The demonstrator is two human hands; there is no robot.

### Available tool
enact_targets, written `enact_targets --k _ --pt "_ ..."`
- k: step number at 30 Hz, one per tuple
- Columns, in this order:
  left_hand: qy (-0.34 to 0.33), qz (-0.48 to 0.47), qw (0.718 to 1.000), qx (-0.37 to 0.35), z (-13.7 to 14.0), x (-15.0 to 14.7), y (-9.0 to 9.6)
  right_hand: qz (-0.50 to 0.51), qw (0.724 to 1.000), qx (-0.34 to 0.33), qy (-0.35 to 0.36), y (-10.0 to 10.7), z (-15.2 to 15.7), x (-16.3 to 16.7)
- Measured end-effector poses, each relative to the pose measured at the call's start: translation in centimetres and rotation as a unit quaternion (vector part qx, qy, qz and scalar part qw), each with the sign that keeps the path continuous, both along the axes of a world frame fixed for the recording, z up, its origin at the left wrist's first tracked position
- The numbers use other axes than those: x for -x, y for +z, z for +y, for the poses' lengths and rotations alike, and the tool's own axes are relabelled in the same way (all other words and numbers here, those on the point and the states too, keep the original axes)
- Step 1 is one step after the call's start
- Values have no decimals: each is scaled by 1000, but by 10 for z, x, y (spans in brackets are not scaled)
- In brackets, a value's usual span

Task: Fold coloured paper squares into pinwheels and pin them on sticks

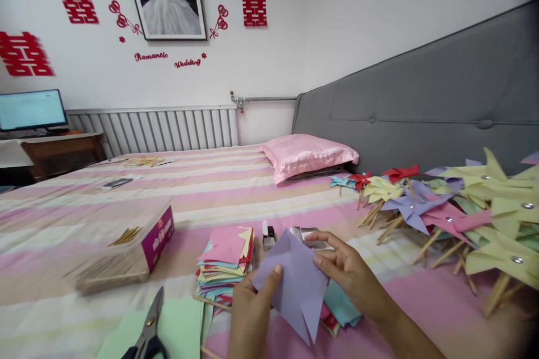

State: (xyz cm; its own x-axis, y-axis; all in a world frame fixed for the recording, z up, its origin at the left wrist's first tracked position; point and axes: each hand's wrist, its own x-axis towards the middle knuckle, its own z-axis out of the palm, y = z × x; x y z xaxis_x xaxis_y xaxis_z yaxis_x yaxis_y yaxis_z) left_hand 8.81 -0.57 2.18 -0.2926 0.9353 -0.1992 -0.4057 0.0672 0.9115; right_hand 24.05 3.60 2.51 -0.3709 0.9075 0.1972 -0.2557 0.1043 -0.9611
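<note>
Head view: a purple paper (297,291), slit at its lower edge, is held up over the striped bedspread (236,190).
Left hand (252,308): thumb pressed on the near face of the paper, the other fingers mostly hidden behind, pinching its left side.
Right hand (343,266): fingers bent, tips at the paper's upper right edge; whether they pinch it, I cannot tell.
Partly hidden: blue paper pieces (340,304), covered in part by the paper and right hand.
Just left: a stack of coloured squares (225,261), partly overlapped by the left hand.
Behind: a small box (268,235), near the paper's top.
Near edge: scissors (149,325) lying across green sheets (181,325), handles cut off by the frame.
Farther left: a plastic box (158,238), with sticks (112,277) showing inside.
Right side: pinwheels (412,207) crowding the bed below the grey headboard (404,90).
Far side: a pink pillow (309,154), a radiator (155,129) and a lit monitor (31,109).
</note>
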Motion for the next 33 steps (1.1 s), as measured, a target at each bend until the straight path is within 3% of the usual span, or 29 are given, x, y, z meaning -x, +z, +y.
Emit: enact_targets --k 8,15,23,33 --pt "72 -14 997 -7 0 6 2 -36 999 -11 -11 2 -2 -5" --pt "91 -98 991 -21 -6 5 13 -48 995 -34 87 1 -9 -5" --pt "-14 -88 995 -42 -10 -1 14 -146 983 -103 33 -3 -7 -6" --pt "-122 -7 993 0 -16 16 20 -200 969 -115 90 4 -8 -19"
